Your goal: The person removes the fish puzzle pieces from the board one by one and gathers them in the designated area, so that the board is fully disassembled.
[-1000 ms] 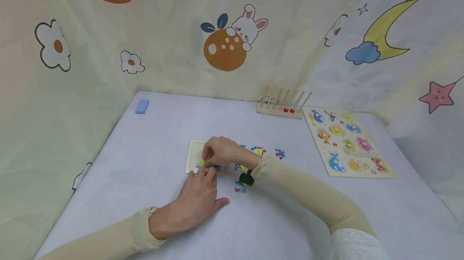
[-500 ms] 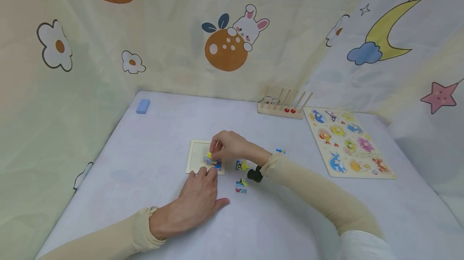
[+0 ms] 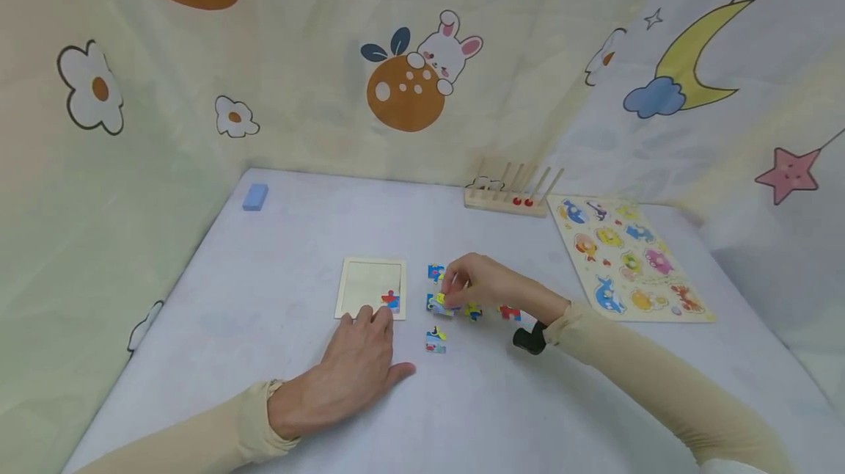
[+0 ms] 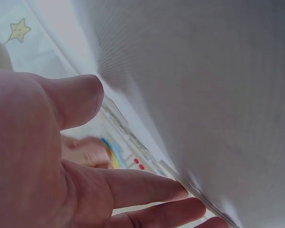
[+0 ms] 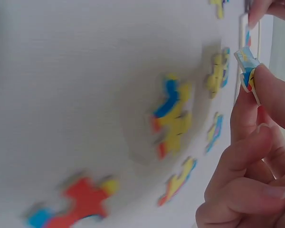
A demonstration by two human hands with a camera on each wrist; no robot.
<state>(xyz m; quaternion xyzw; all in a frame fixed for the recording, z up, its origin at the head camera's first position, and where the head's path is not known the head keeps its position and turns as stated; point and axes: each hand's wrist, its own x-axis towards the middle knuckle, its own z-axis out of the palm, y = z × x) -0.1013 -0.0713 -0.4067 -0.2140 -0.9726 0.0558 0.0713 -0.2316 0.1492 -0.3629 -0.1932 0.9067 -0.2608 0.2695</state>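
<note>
A small square wooden puzzle tray [image 3: 361, 285] lies on the table, with one red-and-blue jigsaw piece [image 3: 391, 301] in its lower right corner. My left hand [image 3: 343, 375] rests its fingertips on the tray's near edge, fingers extended. To the right of the tray, my right hand [image 3: 487, 285] pinches a jigsaw piece between thumb and index finger; the held piece [image 5: 247, 61] shows light blue, yellow and red in the right wrist view. It is above the table, over several loose pieces, among them a yellow-and-blue piece [image 5: 175, 118] and a red piece [image 5: 83, 202].
An animal peg-puzzle board [image 3: 627, 261] lies at the right. A wooden bead rack [image 3: 505, 202] with two red beads stands at the back, and a blue block [image 3: 255, 197] is at the back left. Patterned cloth [image 3: 297, 56] hangs behind the table.
My right hand has moved right, carrying the pinched piece out of the tray to above the loose pieces. The left hand has kept its place at the tray's near edge.
</note>
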